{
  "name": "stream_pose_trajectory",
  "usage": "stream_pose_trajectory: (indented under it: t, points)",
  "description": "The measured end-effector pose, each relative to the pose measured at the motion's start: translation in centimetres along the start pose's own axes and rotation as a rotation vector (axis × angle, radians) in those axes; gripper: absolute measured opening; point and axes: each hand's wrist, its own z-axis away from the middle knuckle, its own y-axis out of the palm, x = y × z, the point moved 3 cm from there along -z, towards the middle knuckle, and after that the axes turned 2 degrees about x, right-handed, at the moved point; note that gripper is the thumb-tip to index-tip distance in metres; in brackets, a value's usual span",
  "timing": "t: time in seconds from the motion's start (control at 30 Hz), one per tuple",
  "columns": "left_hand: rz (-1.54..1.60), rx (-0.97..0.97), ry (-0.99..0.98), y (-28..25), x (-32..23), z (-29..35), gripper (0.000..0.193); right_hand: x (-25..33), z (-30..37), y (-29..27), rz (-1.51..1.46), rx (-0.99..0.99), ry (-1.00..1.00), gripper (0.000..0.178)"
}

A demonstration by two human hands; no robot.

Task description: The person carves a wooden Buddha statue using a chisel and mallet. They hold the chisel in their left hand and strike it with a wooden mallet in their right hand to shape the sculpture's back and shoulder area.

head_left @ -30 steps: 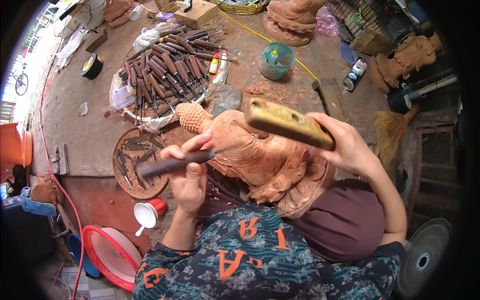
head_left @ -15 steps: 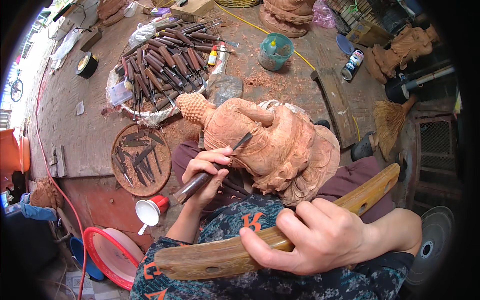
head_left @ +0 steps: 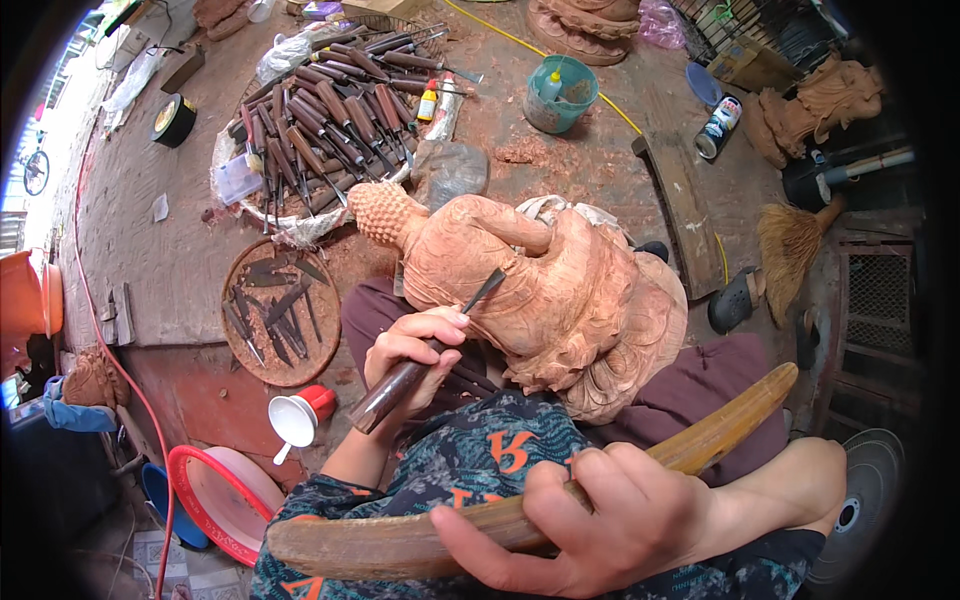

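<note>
A carved reddish wooden statue [head_left: 570,290] of a seated figure lies on its side across my lap, its knobbed head pointing left. My left hand [head_left: 412,345] is wrapped round a carving chisel [head_left: 388,392] with a dark wooden handle. The chisel's blade slants up over the statue's back; whether its tip touches the wood I cannot tell. Lower down, my right hand [head_left: 625,505] grips a long, curved wooden bar [head_left: 370,547] by its middle, the index finger stretched along it. The bar runs across the front of my body, apart from the statue.
Beyond the statue, a round basket [head_left: 305,232] holds many dark-handled chisels. A round tray [head_left: 238,350] with loose blades lies left, near a white-and-red cup [head_left: 293,422]. A green bucket [head_left: 560,110], a spray can [head_left: 718,125] and a straw broom [head_left: 785,250] stand farther off.
The curved bar has tipped and rolled in my right hand, moving slightly lower and showing its narrow edge. My left hand and the chisel have barely moved.
</note>
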Motion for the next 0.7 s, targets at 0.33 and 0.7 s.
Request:
stream_pose_trajectory:
  t: [0.33, 0.7]
  points:
    - [0.055, -0.003, 0.015, -0.7, 0.9, 0.4, 0.025, 0.3, 0.2, 0.8, 0.152, 0.131, 0.012, 0.032]
    - [0.087, -0.083, 0.055, -0.2, 1.8, 1.3, 0.025, 0.7, 0.0, 1.1, 0.357, 0.225, -0.051, 0.037]
